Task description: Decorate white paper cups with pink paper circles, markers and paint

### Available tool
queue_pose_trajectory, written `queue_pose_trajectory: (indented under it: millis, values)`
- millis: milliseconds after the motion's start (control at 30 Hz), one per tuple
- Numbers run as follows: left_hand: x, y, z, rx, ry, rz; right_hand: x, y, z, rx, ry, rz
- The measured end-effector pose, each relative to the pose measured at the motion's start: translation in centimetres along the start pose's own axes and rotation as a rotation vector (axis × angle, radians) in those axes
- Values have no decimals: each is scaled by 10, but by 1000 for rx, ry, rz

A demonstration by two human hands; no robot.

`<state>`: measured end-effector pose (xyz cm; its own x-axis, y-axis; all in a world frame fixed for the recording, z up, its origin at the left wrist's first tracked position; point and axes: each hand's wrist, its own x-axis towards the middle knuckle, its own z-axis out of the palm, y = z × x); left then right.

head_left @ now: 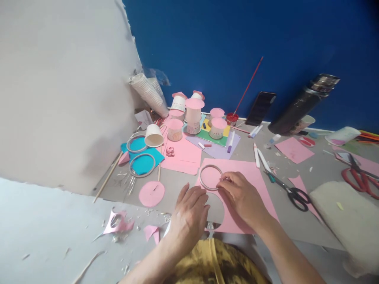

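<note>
Altogether three rings show, the right hand pinching one in its fingers, the left hand lying released.

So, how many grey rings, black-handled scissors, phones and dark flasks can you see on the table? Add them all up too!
Grey rings: 3
Black-handled scissors: 1 pair
Phones: 1
Dark flasks: 1
Total: 6, counting the scissors as one

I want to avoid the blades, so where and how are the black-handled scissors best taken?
Probably by the loops, with the right hand coming from the near right: the black-handled scissors lie loops nearer the person, blades pointing away and left.
</note>
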<state>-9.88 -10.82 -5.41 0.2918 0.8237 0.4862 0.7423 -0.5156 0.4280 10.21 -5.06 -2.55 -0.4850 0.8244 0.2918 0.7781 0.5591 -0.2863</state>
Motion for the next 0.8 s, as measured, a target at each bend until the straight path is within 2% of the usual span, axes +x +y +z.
queue_pose_trajectory:
  millis: [267, 433, 567, 700, 800]
  values:
    - [0, -1, 2, 17, 5, 10, 2, 0, -1, 17, -21, -2]
    - [3, -3, -1, -41, 84, 28, -3, 10, -8, 73, 62, -15]
    - [14, -2, -5, -61, 172, 61, -18, 49, -27, -45, 214, 40]
    - [28, 2, 1, -29, 207, 127, -37, 98, -51, -260, 241, 145]
    - [33, 1, 9, -20, 192, 165, -47, 125, -66, -377, 210, 243]
